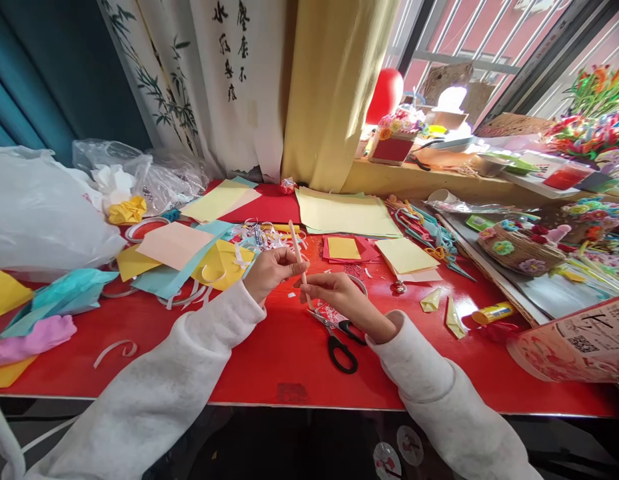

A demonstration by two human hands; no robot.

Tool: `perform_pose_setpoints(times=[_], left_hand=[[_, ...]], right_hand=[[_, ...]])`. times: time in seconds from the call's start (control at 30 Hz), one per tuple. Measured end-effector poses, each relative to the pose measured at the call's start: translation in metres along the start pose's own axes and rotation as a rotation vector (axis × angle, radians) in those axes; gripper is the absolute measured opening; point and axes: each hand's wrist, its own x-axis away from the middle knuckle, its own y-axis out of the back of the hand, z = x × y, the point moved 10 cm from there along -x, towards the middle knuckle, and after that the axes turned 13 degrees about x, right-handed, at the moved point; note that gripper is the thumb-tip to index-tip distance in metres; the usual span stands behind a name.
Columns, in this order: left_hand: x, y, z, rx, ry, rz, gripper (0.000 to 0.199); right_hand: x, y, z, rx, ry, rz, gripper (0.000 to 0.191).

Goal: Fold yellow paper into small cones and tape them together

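Between my two hands stands a thin, pale pink stick (295, 243) that looks like tightly rolled paper. My left hand (273, 272) pinches it near its middle, thumb against fingers. Lower down, the fingertips of my right hand (339, 299) close on its lower part. Just below my right hand lies a pair of scissors (342, 353) with black handles, its blades partly under the stick's lower end. Small paper scraps (330, 313) lie around the blades. Behind my left hand is a heap of curled paper strips (254, 235).
Coloured paper sheets (175, 245) lie left, with a white plastic bag (49, 207) behind. Pale yellow sheets (346, 212) lie at the back. To the right are folded paper pieces (454, 319), a glue stick (494, 313), a woven basket (522, 250) and a pink paper bucket (574, 340).
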Motion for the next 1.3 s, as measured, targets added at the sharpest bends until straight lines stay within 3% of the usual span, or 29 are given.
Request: perform_pose_setpoints(times=[0.1, 0.27, 0.5, 0.7, 0.87, 1.07, 1.3], left_hand=[[0.0, -0.003, 0.002, -0.013, 0.028, 0.026, 0.033], [0.001, -0.001, -0.008, -0.003, -0.061, -0.017, 0.037], [-0.001, -0.008, -0.003, -0.072, -0.093, 0.068, 0.036], [0.001, 0.013, -0.008, 0.084, -0.131, -0.14, 0.032], [0.001, 0.002, -0.005, 0.039, -0.084, -0.047, 0.029], [0.001, 0.007, -0.007, 0.027, -0.095, -0.088, 0.028], [0.002, 0.004, -0.006, -0.057, -0.119, -0.066, 0.03]], right_hand=[[0.0, 0.0, -0.002, -0.111, -0.042, 0.005, 0.03], [0.0, -0.003, 0.0, -0.179, -0.064, 0.014, 0.031], [0.0, -0.006, -0.011, -0.278, -0.102, 0.018, 0.035], [0.001, 0.003, -0.004, -0.137, -0.069, -0.053, 0.03], [0.0, 0.003, -0.008, -0.251, -0.086, -0.066, 0.029], [0.002, -0.004, -0.015, -0.239, -0.133, -0.004, 0.03], [0.0, -0.006, -0.012, -0.284, -0.127, -0.026, 0.032]])
